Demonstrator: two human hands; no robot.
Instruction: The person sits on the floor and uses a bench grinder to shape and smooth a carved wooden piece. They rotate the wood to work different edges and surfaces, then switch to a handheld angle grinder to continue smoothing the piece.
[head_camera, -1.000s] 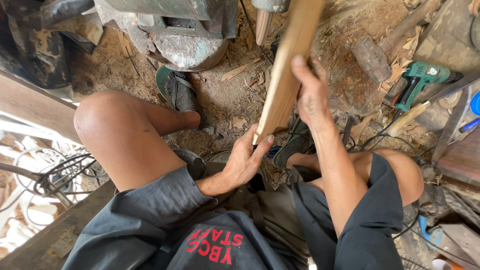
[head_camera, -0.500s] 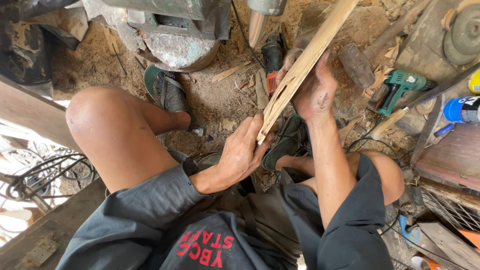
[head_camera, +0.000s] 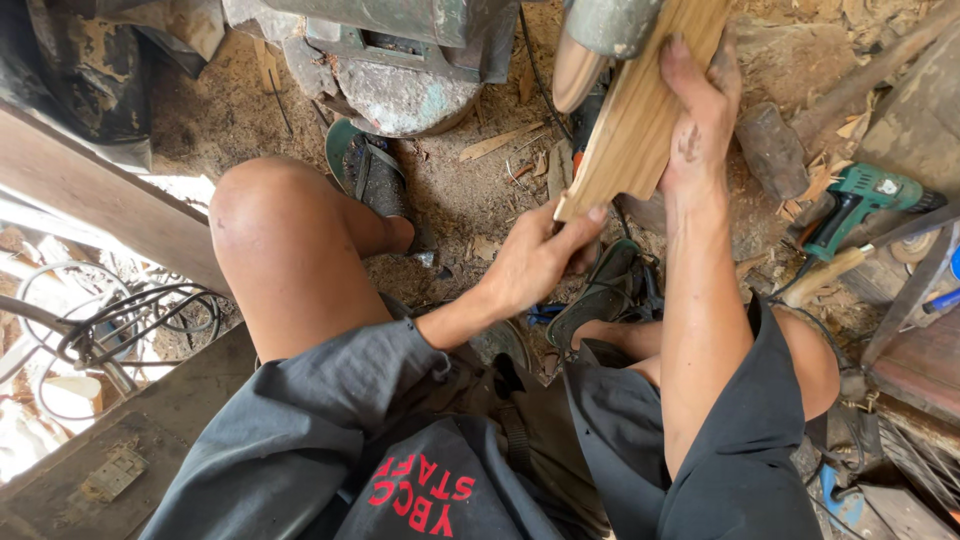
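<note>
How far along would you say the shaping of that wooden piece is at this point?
Done: shavings litter the ground, so some wood looks worked already. In hand: the left hand grips the lower end of the wooden piece, and the right hand presses it up near the machine's round head. Left: cannot tell, since the worked edge is hidden.

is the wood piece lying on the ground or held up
Held up. The left hand grips the lower end of the wood piece, the right hand steadies its upper part, tilted, clear of the sawdust floor.
</note>
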